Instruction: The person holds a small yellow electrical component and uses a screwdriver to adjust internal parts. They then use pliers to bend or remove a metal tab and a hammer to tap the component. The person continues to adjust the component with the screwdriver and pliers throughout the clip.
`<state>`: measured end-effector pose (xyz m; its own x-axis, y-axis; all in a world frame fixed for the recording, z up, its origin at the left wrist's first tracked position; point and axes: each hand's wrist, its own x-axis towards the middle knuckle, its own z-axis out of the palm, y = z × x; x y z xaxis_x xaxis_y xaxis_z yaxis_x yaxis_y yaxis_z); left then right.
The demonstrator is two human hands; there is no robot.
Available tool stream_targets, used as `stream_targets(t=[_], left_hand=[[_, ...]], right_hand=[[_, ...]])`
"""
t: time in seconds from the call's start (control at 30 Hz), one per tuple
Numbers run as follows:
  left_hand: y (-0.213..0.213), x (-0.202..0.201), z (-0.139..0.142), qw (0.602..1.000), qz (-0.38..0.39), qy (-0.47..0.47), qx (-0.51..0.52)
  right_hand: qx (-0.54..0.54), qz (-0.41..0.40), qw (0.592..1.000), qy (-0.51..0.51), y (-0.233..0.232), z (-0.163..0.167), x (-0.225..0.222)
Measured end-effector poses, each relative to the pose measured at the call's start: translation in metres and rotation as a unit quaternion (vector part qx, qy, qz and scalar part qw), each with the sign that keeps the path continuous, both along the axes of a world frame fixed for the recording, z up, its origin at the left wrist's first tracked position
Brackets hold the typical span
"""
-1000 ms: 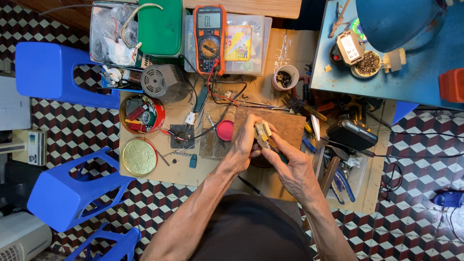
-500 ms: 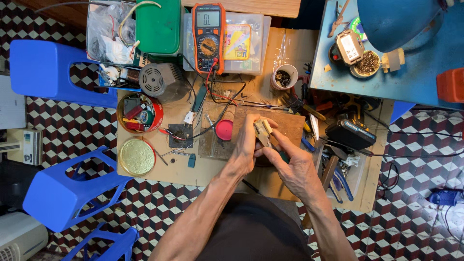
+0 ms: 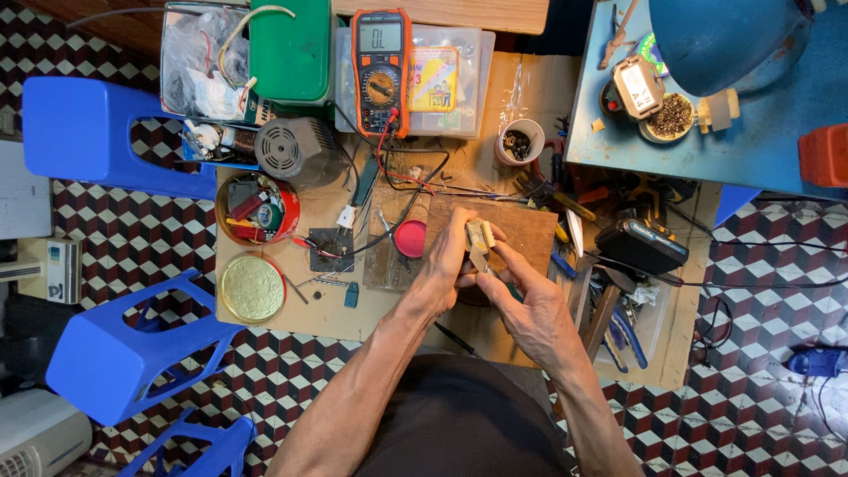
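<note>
Above a cluttered desk (image 3: 495,331), the left hand (image 3: 442,274) and right hand (image 3: 534,309) together pinch a small cream-coloured part (image 3: 480,237) over a wooden board (image 3: 530,231).

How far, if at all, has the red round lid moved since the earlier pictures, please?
No. The red round lid still lies beside the wooden board, below the multimeter.

Count: blue plastic stools (image 3: 115,132) 3; multimeter (image 3: 381,66) 1; red tin (image 3: 256,208) 1; gold lid (image 3: 252,288) 1; hands (image 3: 446,265) 2.
</note>
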<state>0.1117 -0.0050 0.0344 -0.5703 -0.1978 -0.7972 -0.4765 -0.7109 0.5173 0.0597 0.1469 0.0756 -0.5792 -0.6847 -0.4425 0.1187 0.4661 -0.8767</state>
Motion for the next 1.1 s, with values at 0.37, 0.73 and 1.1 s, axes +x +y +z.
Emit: stream_targets(t=[0.37, 0.73, 1.1], left_hand=[[0.002, 0.000, -0.005, 1.000, -0.012, 0.019, -0.014], [0.019, 0.006, -0.004, 0.984, 0.053, 0.112, -0.128], [0.031, 0.013, -0.007, 0.984, 0.077, 0.106, -0.116]], right_hand=[[0.036, -0.035, 0.997, -0.059, 0.002, 0.002, -0.001], [-0.019, -0.095, 0.987, -0.132, -0.003, 0.001, 0.005], [-0.017, -0.080, 0.989, -0.121, -0.003, 0.007, 0.002]])
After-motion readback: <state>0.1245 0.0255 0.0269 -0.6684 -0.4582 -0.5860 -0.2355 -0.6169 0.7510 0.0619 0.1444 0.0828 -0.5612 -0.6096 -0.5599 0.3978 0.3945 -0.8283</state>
